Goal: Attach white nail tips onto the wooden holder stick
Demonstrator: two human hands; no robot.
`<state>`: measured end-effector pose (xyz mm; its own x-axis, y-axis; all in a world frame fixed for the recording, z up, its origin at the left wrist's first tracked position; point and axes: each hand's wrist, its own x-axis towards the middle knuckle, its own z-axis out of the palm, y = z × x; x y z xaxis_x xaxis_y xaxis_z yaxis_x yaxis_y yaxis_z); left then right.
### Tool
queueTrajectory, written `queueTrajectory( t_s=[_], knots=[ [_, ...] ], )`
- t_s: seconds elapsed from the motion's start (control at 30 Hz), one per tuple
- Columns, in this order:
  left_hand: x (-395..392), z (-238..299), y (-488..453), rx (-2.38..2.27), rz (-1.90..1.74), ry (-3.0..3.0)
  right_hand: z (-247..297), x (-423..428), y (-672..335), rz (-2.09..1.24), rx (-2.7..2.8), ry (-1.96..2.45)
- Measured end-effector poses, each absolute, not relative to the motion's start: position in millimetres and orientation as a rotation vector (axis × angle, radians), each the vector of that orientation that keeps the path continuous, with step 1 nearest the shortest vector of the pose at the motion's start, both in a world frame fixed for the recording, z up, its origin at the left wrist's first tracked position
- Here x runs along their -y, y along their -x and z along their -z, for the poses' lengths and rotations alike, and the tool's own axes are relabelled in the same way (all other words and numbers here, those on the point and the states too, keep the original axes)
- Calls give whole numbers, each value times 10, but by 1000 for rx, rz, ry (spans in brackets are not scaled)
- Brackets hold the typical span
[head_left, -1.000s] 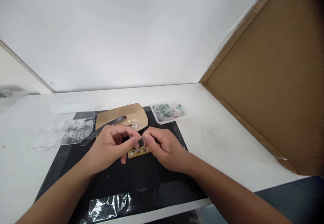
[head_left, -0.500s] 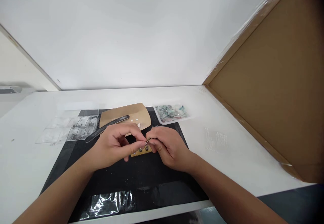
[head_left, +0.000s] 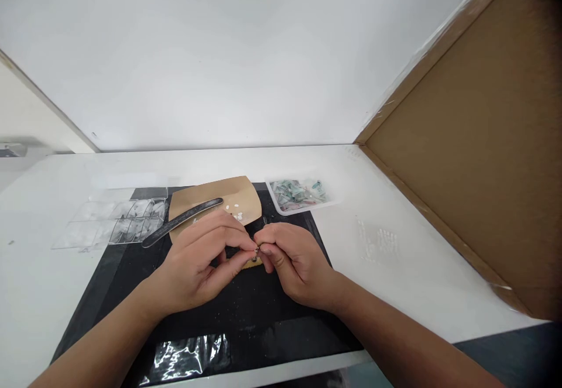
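My left hand (head_left: 199, 262) and my right hand (head_left: 293, 261) meet fingertip to fingertip over the black mat (head_left: 109, 282). Both are pinched round a small metal piece (head_left: 256, 250), too small to name. Under the fingers lies a small brown strip (head_left: 251, 264), mostly hidden by my hands. Just behind them a tan paper envelope (head_left: 237, 196) carries a long dark nail file (head_left: 184, 218) and a few small white bits (head_left: 235, 206).
A clear compartment box (head_left: 114, 227) lies at the left. A white tray of greenish bits (head_left: 298, 194) sits behind the mat at right. A clear sheet with small dots (head_left: 380, 239) rests on the white table. A tall cardboard panel (head_left: 478, 160) walls the right side. Crinkled plastic (head_left: 188, 357) lies near the front edge.
My left hand has closed lower over the brown strip, hiding most of it. The pinch of both hands has shifted slightly right. The view has moved a little.
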<state>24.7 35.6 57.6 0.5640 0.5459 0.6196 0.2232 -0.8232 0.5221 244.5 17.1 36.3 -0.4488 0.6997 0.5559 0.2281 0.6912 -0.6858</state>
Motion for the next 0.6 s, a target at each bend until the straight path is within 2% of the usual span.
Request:
queueTrajectory(
  t_s=[0.3,0.6],
  knots=[
    [-347,-547,-303,-610,-1265,-2333,-397,-120,-2411,-702,1965,762],
    [-320,-484,-331,-668,-1432,-2275,-394,-154,-2453,-442,1993,739]
  ],
)
